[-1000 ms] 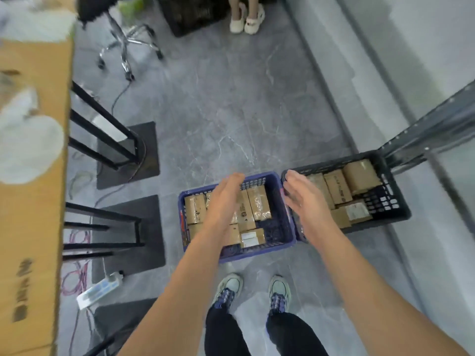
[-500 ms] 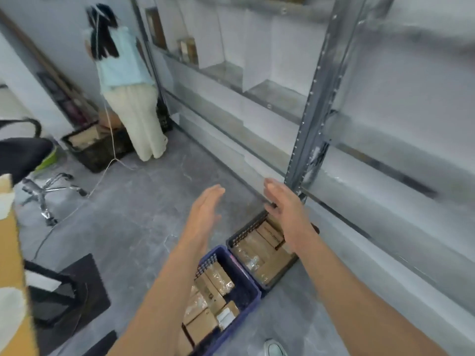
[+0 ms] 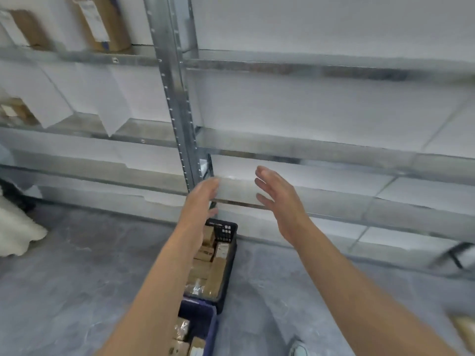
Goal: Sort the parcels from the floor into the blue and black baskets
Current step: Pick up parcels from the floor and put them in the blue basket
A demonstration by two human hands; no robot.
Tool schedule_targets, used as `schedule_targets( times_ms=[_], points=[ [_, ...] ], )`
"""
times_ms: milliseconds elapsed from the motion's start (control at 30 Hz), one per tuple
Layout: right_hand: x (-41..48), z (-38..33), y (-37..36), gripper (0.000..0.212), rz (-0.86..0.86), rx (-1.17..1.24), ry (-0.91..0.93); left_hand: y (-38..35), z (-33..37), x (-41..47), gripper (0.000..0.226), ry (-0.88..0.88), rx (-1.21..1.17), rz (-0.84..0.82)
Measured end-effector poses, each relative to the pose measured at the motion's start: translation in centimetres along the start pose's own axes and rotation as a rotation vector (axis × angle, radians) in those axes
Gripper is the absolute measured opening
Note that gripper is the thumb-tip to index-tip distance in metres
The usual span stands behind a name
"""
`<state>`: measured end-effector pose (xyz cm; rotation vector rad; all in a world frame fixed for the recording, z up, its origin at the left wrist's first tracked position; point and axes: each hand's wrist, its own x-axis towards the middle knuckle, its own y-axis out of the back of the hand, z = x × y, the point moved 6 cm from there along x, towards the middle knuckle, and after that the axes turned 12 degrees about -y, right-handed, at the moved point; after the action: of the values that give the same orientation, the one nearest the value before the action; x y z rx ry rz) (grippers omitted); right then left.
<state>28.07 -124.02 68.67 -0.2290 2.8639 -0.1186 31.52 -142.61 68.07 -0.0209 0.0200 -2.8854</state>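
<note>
Head view — left hand (image 3: 201, 201) and right hand (image 3: 280, 201) empty, fingers straight — black basket (image 3: 226, 232) below

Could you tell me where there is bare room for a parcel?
Grey floor lies bare left of the black plastic basket and blue plastic basket, and right of them beside the metal shelving. Both baskets are crowded with cardboard parcels.
</note>
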Motion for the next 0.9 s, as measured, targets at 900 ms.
schedule_targets(
  times_ms=[900],
  points=[
    [-25.9,4.4,49.2,0.038,0.785,0.372,0.104,-53.9,-0.5,-19.8,0.031,0.001,0.032,-0.899]
  ],
)
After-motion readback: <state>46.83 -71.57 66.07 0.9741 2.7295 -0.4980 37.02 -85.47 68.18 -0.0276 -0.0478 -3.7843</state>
